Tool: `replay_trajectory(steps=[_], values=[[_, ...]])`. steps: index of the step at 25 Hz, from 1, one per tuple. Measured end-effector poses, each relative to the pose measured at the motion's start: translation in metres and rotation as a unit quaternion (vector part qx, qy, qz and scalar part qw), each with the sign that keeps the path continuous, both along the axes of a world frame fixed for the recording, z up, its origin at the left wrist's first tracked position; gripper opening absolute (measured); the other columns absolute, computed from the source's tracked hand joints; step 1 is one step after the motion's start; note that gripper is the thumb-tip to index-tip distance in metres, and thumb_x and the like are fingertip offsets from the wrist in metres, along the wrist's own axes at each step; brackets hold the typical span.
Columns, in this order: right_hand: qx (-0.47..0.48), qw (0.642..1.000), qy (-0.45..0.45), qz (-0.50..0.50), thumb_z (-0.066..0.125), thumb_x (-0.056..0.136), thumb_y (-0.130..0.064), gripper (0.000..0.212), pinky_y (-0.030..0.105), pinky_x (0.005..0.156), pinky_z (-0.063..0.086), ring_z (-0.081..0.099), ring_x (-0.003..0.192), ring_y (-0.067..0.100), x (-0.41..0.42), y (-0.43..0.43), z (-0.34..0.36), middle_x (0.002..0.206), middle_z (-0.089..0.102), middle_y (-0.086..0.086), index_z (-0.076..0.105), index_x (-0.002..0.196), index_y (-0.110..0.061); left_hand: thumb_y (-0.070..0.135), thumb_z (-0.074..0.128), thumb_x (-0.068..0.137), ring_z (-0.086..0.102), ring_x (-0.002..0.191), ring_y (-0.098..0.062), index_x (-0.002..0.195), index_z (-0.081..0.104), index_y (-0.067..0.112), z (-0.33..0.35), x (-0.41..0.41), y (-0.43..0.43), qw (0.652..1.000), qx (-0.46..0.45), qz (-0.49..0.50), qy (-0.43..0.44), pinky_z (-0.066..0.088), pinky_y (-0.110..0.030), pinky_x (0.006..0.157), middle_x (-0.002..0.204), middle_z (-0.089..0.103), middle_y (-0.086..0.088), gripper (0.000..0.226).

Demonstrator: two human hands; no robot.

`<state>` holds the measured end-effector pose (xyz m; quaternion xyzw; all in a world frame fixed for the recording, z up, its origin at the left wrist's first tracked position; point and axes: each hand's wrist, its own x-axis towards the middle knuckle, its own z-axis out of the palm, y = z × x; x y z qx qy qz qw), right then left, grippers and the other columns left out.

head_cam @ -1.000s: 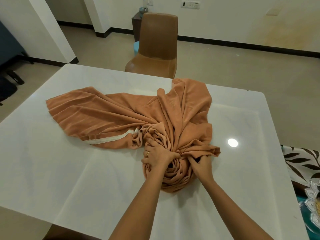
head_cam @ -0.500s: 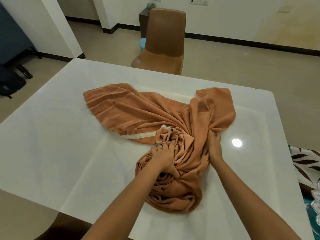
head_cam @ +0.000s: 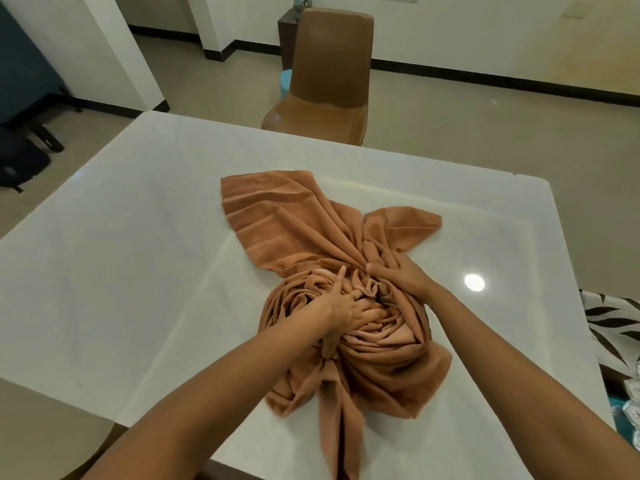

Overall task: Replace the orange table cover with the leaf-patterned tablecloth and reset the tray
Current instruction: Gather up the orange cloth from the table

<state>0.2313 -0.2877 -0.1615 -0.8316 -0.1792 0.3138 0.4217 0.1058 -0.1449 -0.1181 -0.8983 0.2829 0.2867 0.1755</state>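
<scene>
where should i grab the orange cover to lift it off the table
Probably the cover at its coiled mound, from above, one hand each side, where the left hand and right hand grip it. Most cloth is bunched there; the flat far tail and the near tail at the table edge would only trail.

- The soft, crumpled orange cloth table cover point(head_cam: 298, 223) is a plain terracotta orange with no print; its inner folds look paler, nearer peach.
- The glossy flat white table top point(head_cam: 138, 258) shows one bright round spot of glare.
- The leaf-patterned tablecloth point(head_cam: 609, 320) has dark brown leaves on a white ground.
- The moulded leather-look chair point(head_cam: 329, 81) is tan brown.
- The thin ring point(head_cam: 352, 295) on the left hand point(head_cam: 341, 311) is gold.
- The smooth floor point(head_cam: 485, 133) is beige.
- The painted wall point(head_cam: 450, 26) is white above a black skirting.
- The cropped strip point(head_cam: 623, 412) at the right edge looks teal, though little of it shows.
</scene>
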Motion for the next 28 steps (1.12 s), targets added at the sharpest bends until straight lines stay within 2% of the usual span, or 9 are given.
replay_trajectory(steps=[4, 7, 9, 12, 13, 15, 19, 23, 28], values=[[0.009, 0.999, 0.042, 0.014, 0.067, 0.085, -0.043, 0.049, 0.029, 0.103, 0.038, 0.047, 0.12, 0.014, -0.006, -0.006, 0.004, 0.133, 0.04, -0.006, 0.047, 0.128, -0.031, 0.04, 0.08, 0.066, -0.004, 0.146, -0.032, 0.149, -0.016, 0.034, -0.004, -0.001, 0.027, 0.992, -0.072, 0.028, -0.098, -0.004, -0.081, 0.097, 0.159, -0.001, -0.002, 0.126], [0.008, 1.0, 0.026, 0.013, 0.058, 0.08, -0.052, 0.061, 0.031, 0.096, 0.042, 0.056, 0.115, 0.018, -0.008, -0.014, 0.005, 0.128, 0.057, -0.004, 0.044, 0.137, -0.034, 0.028, 0.075, 0.066, -0.009, 0.145, -0.034, 0.146, -0.018, 0.042, -0.009, -0.022, 0.046, 0.926, -0.163, 0.25, -0.232, 0.001, -0.077, 0.102, 0.158, -0.014, -0.008, 0.124], [-0.008, 0.999, 0.019, -0.03, 0.057, 0.085, -0.049, 0.054, 0.031, 0.089, 0.041, 0.057, 0.107, 0.019, -0.014, -0.018, 0.005, 0.121, 0.06, -0.002, 0.044, 0.135, -0.032, 0.036, 0.08, 0.064, 0.007, 0.141, -0.04, 0.148, -0.01, 0.038, -0.011, -0.038, 0.047, 0.767, -0.236, 0.525, -0.285, 0.013, -0.068, 0.108, 0.155, -0.011, -0.016, 0.122], [-0.006, 0.995, -0.031, -0.09, 0.058, 0.087, -0.044, 0.053, 0.03, 0.083, 0.04, 0.056, 0.099, 0.02, -0.031, -0.018, 0.007, 0.11, 0.06, -0.002, 0.044, 0.135, -0.026, 0.026, 0.085, 0.065, 0.03, 0.127, -0.044, 0.145, 0.006, 0.022, -0.017, -0.058, 0.03, 0.406, -0.281, 0.85, -0.182, 0.03, -0.055, 0.106, 0.146, 0.012, -0.024, 0.113], [-0.005, 0.994, -0.047, -0.097, 0.055, 0.083, -0.049, 0.059, 0.031, 0.082, 0.041, 0.057, 0.098, 0.021, -0.037, -0.017, 0.009, 0.107, 0.059, -0.002, 0.042, 0.135, -0.026, 0.026, 0.082, 0.07, 0.034, 0.126, -0.044, 0.142, 0.011, 0.015, -0.018, -0.059, 0.022, 0.327, -0.296, 0.885, -0.148, 0.033, -0.054, 0.106, 0.143, 0.021, -0.025, 0.102], [-0.013, 0.993, -0.047, -0.107, 0.046, 0.078, -0.054, 0.069, 0.035, 0.087, 0.045, 0.058, 0.101, 0.024, -0.044, -0.017, 0.009, 0.111, 0.059, 0.0, 0.036, 0.141, -0.028, 0.03, 0.068, 0.085, 0.036, 0.128, -0.043, 0.141, 0.019, 0.003, -0.017, -0.051, 0.008, 0.253, -0.314, 0.907, -0.122, 0.034, -0.052, 0.107, 0.143, 0.028, -0.027, 0.079], [-0.009, 0.991, -0.041, -0.124, 0.045, 0.094, -0.047, 0.052, 0.035, 0.094, 0.043, 0.057, 0.113, 0.026, -0.063, -0.012, 0.009, 0.125, 0.059, 0.004, 0.038, 0.143, -0.031, 0.069, 0.037, 0.088, 0.032, 0.135, -0.04, 0.148, 0.019, 0.002, 0.009, -0.017, -0.004, 0.251, -0.344, 0.901, -0.085, 0.029, -0.05, 0.108, 0.149, 0.027, -0.023, 0.091], [0.027, 0.991, 0.034, -0.13, 0.038, 0.1, -0.045, 0.041, 0.028, 0.091, 0.04, 0.054, 0.1, 0.01, -0.08, -0.023, 0.013, 0.112, 0.052, -0.011, 0.043, 0.139, -0.035, 0.092, 0.056, 0.049, 0.016, 0.142, -0.041, 0.151, -0.011, 0.007, 0.018, -0.004, -0.005, 0.442, -0.35, 0.825, -0.033, 0.017, -0.057, 0.113, 0.156, 0.009, -0.024, 0.148], [0.11, 0.965, 0.126, -0.203, 0.041, 0.1, -0.033, 0.024, 0.03, 0.091, 0.046, 0.06, 0.105, 0.016, -0.059, -0.04, 0.017, 0.103, 0.066, -0.006, 0.065, 0.098, -0.033, 0.075, 0.076, 0.049, -0.01, 0.139, -0.055, 0.134, -0.046, 0.016, 0.013, 0.017, -0.024, 0.62, -0.296, 0.726, 0.037, -0.001, -0.068, 0.11, 0.146, -0.024, -0.04, 0.16]])
